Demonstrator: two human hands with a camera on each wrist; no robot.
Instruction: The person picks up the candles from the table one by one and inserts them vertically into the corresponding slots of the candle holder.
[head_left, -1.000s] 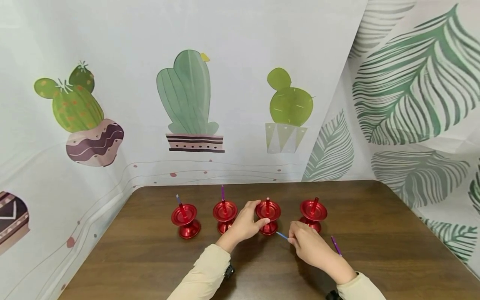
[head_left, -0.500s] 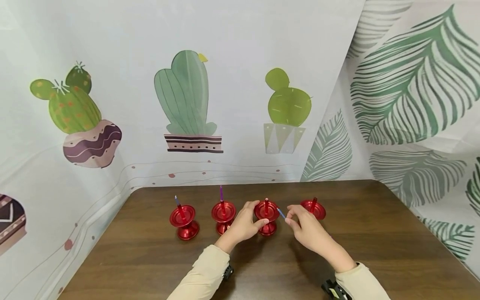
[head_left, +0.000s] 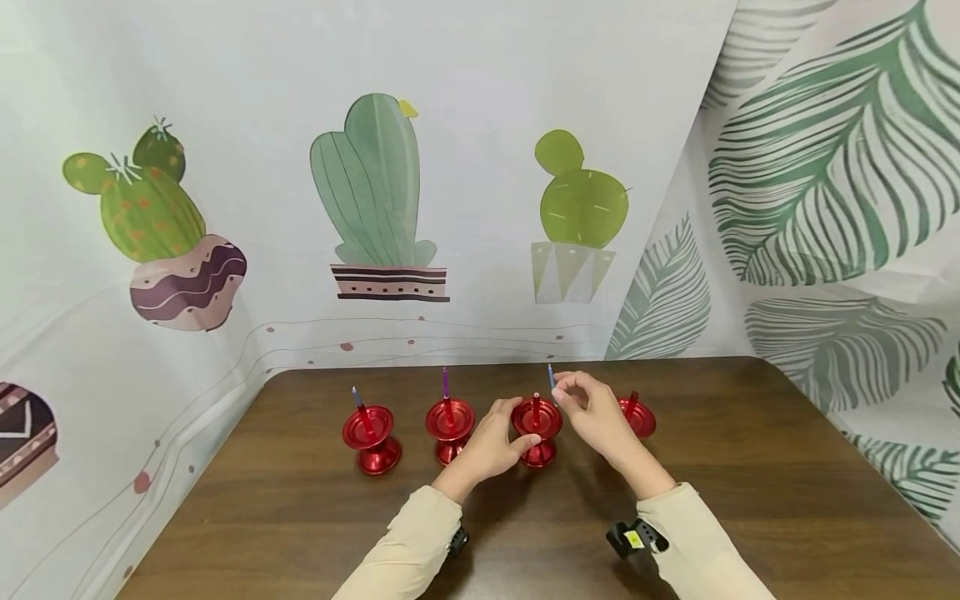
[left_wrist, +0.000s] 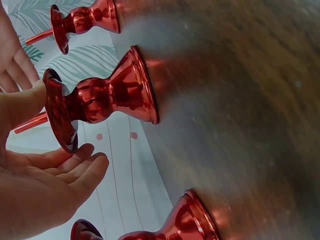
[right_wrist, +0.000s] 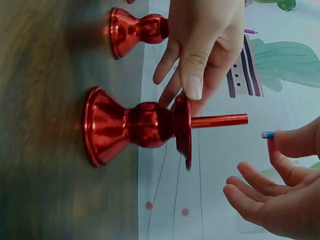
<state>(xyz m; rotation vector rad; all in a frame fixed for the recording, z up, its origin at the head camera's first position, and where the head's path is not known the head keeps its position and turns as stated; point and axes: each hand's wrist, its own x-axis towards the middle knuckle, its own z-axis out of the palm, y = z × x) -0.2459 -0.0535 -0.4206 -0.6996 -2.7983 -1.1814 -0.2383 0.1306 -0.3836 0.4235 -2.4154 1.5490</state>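
Note:
A red metal candle holder (head_left: 537,425), third from the left, stands upright on the table. My left hand (head_left: 489,443) grips its dish rim, thumb on the near side and fingers around the left, as the left wrist view also shows. Between thumb and index finger my right hand (head_left: 597,417) pinches a thin blue candle (head_left: 551,377), held nearly upright just above and right of that holder. In the right wrist view, the candle's lower end (right_wrist: 268,135) is apart from the tip of the holder's red tube (right_wrist: 220,121). The right hand's other fingers are spread.
To the left stand two more red holders, one (head_left: 368,431) with a blue candle (head_left: 357,397), the other (head_left: 450,421) with a purple candle (head_left: 446,383). A fourth holder (head_left: 639,419) is partly behind my right hand. A patterned cloth (head_left: 480,325) hangs behind the table (head_left: 300,517).
My right hand has risen and moved away from me with the blue candle, which has turned from slanted to nearly upright. The left hand keeps its place on the holder.

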